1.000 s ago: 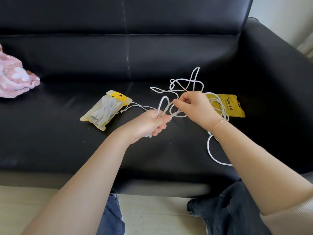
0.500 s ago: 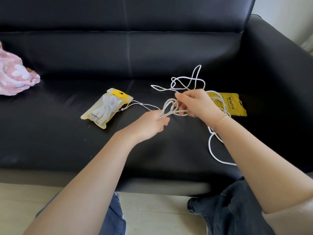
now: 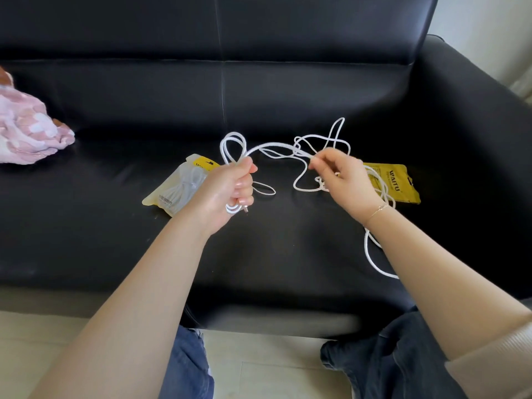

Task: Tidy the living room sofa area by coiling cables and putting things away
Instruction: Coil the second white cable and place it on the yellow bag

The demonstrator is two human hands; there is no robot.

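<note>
A white charging cable is lying partly loose over the seat of a black leather sofa, its tangled loops trailing toward the sofa's right arm. The left hand is gripping a small bundle of coiled turns in a closed fist, loops sticking out above and what is probably a plug end showing below. The right hand is pinching a strand between thumb and fingertips, other fingers loosely curled. A yellow pouch is lying flat under the loose cable. A clear-fronted pouch holding another white cable is sitting behind the left hand. A pink cloth is lying at the far left.
</note>
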